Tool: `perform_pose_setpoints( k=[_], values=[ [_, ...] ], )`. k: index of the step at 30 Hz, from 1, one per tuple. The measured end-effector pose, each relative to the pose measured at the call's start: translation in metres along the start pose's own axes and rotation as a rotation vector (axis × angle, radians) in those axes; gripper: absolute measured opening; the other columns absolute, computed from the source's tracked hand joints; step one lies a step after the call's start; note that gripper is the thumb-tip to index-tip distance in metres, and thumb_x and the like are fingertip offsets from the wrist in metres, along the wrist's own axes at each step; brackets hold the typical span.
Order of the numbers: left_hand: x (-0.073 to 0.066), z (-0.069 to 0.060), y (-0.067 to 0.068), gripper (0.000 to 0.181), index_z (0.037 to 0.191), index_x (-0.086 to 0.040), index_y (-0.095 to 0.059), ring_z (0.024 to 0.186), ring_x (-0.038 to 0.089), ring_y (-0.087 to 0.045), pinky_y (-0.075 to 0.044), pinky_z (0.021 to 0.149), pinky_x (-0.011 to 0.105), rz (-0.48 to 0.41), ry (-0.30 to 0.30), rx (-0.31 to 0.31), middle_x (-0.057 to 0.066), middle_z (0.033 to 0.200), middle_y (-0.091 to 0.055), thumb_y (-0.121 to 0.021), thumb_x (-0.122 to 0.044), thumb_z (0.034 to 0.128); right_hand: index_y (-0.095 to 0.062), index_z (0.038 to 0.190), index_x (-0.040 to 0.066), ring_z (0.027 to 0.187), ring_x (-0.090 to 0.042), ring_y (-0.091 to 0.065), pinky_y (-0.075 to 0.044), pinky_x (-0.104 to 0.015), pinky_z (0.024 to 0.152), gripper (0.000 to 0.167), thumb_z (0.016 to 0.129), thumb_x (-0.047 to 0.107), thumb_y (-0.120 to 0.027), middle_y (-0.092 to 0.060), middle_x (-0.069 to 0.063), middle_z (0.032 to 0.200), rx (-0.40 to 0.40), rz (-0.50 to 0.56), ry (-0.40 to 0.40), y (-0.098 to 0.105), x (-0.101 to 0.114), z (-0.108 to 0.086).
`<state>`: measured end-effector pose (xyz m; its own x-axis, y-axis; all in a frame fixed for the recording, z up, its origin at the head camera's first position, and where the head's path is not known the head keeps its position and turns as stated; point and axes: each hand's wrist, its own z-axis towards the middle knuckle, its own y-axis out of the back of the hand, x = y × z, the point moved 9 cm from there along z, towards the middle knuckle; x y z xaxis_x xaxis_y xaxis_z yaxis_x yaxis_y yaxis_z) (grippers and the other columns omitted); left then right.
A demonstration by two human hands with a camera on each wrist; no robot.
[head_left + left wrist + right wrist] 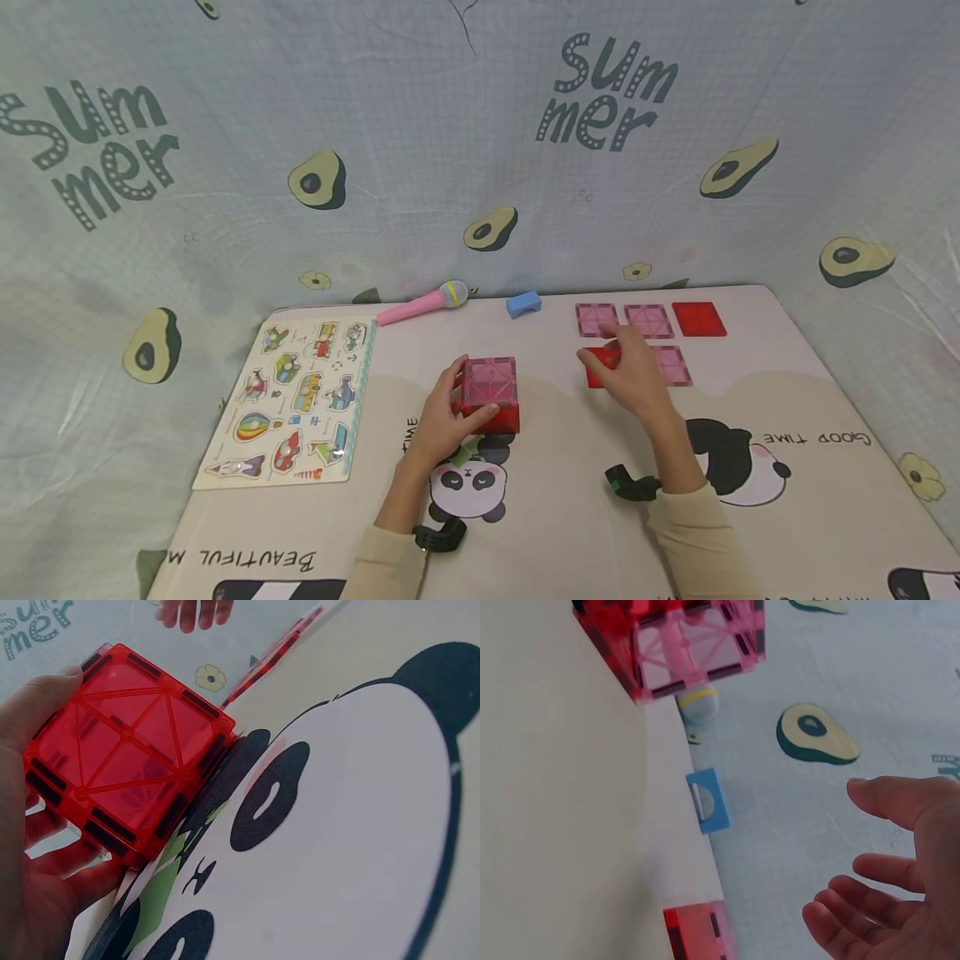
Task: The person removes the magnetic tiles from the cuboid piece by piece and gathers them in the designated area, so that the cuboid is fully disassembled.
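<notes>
My left hand (441,423) grips a small box of magnetic tiles (491,382) with a pink top and red sides. The left wrist view shows its red side (127,735) facing out, the thumb along the upper edge and fingers beneath. My right hand (633,371) hovers over a red magnetic tile (594,381), partly hiding it. Nothing lies between the parted, loosely bent fingers of the right hand (922,900) in the right wrist view. Beside it lies a pink tile (675,367). Behind are two more pink tiles (648,321) and a red tile (699,319).
A pink toy microphone (416,307) and a blue notched block (523,304) lie along the mat's back edge. At left is a picture puzzle board (288,408). The printed mat (555,517) meets an avocado-patterned cloth (420,125) hanging behind.
</notes>
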<state>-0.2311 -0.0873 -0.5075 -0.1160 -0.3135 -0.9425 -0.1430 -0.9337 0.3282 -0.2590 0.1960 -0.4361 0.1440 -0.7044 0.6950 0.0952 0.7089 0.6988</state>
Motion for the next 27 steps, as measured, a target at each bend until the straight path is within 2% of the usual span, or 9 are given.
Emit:
perform_pose_setpoints(
  k=[7, 15, 27],
  values=[
    [0.000, -0.001, 0.000, 0.094, 0.158, -0.018, -0.027, 0.137, 0.038, -0.050, -0.053, 0.102, 0.053, 0.006, 0.006, 0.000, 0.006, 0.152, -0.044, -0.078, -0.042, 0.0831, -0.046, 0.142, 0.005, 0.120, -0.036, -0.055, -0.058, -0.053, 0.093, 0.063, 0.092, 0.033, -0.072, -0.054, -0.018, 0.134, 0.048, 0.003, 0.014, -0.016, 0.009, -0.001],
    [0.001, -0.001, 0.000, 0.093, 0.158, -0.019, -0.027, 0.138, 0.037, -0.049, -0.053, 0.102, 0.053, 0.007, 0.009, -0.002, 0.006, 0.153, -0.044, -0.078, -0.041, 0.0833, -0.049, 0.141, 0.004, 0.105, -0.030, -0.060, -0.058, -0.048, 0.090, 0.062, 0.091, 0.032, -0.073, -0.057, -0.019, 0.132, 0.097, 0.025, 0.064, -0.034, 0.024, -0.004],
    [0.001, -0.001, 0.001, 0.094, 0.158, -0.019, -0.027, 0.139, 0.037, -0.048, -0.052, 0.103, 0.053, 0.015, 0.008, -0.008, 0.005, 0.154, -0.043, -0.078, -0.043, 0.0829, -0.050, 0.142, 0.007, 0.104, -0.027, -0.063, -0.060, -0.045, 0.089, 0.065, 0.088, 0.031, -0.076, -0.058, -0.016, 0.132, 0.150, 0.025, 0.079, -0.058, 0.041, -0.011]
  ],
)
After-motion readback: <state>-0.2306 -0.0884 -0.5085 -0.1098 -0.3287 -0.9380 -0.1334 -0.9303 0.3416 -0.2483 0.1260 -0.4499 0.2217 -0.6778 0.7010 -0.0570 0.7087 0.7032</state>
